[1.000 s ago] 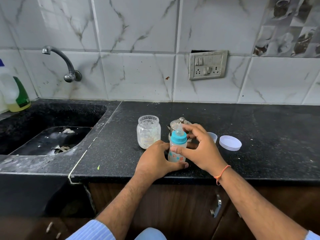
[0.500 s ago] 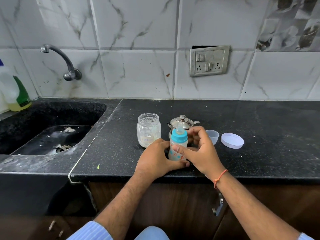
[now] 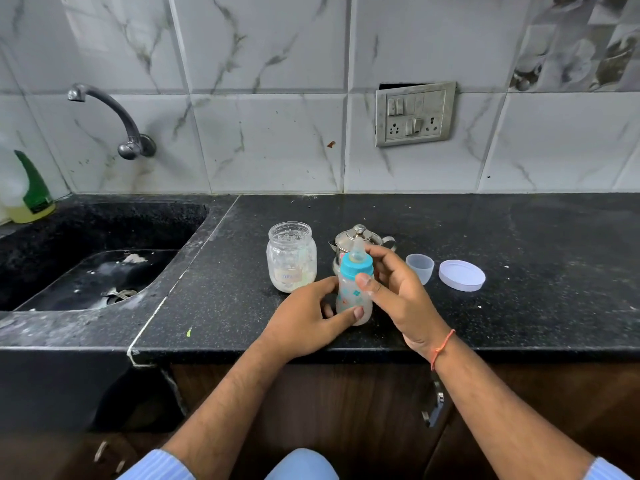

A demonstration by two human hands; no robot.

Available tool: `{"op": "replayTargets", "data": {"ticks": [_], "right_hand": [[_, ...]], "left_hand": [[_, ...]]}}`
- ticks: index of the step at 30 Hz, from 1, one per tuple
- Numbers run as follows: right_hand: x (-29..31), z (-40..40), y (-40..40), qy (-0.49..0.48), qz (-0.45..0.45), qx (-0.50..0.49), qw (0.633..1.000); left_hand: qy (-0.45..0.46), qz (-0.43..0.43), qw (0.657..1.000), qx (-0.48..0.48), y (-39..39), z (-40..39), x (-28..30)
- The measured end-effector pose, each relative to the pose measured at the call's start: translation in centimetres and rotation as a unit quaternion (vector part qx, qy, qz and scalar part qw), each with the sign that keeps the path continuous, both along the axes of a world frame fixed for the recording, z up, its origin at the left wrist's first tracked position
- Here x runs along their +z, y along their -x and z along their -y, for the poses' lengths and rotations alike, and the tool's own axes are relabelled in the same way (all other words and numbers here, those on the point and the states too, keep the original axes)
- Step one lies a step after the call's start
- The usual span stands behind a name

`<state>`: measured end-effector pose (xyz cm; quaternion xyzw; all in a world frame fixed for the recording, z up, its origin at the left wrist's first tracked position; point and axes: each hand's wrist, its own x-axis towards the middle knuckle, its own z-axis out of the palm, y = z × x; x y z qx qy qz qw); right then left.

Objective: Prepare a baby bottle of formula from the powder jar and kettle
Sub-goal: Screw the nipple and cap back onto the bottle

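The bottle (image 3: 353, 289) stands upright on the worktop (image 3: 519, 254), near its front edge and directly in front of the kettle (image 3: 356, 237). The left hand (image 3: 304, 320) grips the lower body, thumb across the front; this appears to anchor the bottle against rotation. The right hand (image 3: 398, 292) curls around the blue collar (image 3: 356, 268), thumb on the near side and fingers behind, a grip suited to turning the collar on its thread. Whether it is being tightened or loosened cannot be told.

The jar (image 3: 292, 258) stands open just left of the bottle, with powder residue on its walls. Its lid (image 3: 461, 275) lies flat to the right, well clear of both hands. A small cup (image 3: 419, 266) sits between kettle and lid, within reach of the right hand.
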<state>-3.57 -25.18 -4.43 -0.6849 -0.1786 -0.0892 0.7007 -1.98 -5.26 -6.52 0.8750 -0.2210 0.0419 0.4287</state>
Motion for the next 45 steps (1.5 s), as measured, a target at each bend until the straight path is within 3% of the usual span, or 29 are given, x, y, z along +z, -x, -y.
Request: {"op": "replayTargets", "data": {"ticks": [6, 13, 19, 25, 30, 37, 42, 45], "right_hand": [[0.3, -0.2, 0.1, -0.009, -0.005, -0.008, 1.0], [0.2, 0.0, -0.6, -0.013, 0.008, -0.003, 1.0], [0.3, 0.0, -1.1, -0.039, -0.005, 0.017, 0.999], [0.4, 0.2, -1.5, -0.034, -0.015, 0.025, 0.999], [0.6, 0.1, -1.6, -0.046, -0.026, 0.024, 0.998], [0.7, 0.1, -1.6, -0.041, -0.027, 0.02, 0.999], [0.4, 0.1, -1.9, -0.047, -0.031, 0.025, 0.998], [0.4, 0.2, -1.9, -0.049, -0.033, 0.023, 0.998]], "left_hand": [[0.006, 0.006, 0.998, 0.064, -0.3, 0.8, -0.2], [0.028, -0.015, 0.999, -0.04, -0.3, -0.3, -0.2], [-0.022, -0.012, 0.998, 0.051, -0.9, 0.9, -0.3], [-0.015, -0.012, 1.0, -0.001, -1.1, 0.3, -0.1], [0.004, -0.035, 0.997, 0.064, -1.1, 1.2, -0.1], [-0.03, -0.011, 0.999, 0.012, -0.7, 0.7, 0.6], [-0.011, -0.027, 0.997, 0.076, -0.8, 1.3, 0.3], [-0.048, -0.006, 0.996, 0.071, -0.8, 1.3, 0.5]]}}
